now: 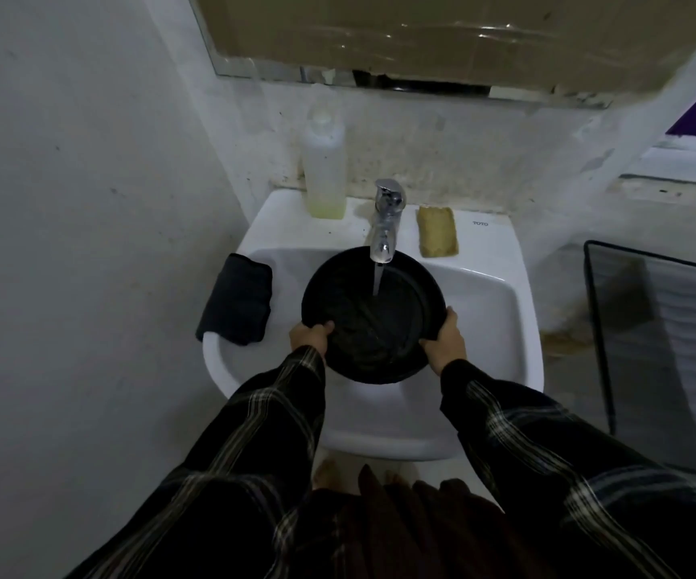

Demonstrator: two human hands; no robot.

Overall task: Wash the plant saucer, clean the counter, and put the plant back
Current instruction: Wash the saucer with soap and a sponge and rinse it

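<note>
Both hands, left hand (310,337), right hand (446,341), gripping saucer (373,315) rim

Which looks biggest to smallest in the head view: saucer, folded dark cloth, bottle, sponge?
1. saucer
2-3. folded dark cloth and bottle: similar apparent size, bottle farther away, so unranked
4. sponge

Both arms out in plaid sleeves, left hand (310,335) gripping the saucer (404,286) at its near-left rim, right hand (446,340) curled over its near-right rim, thumbs inside.
</note>
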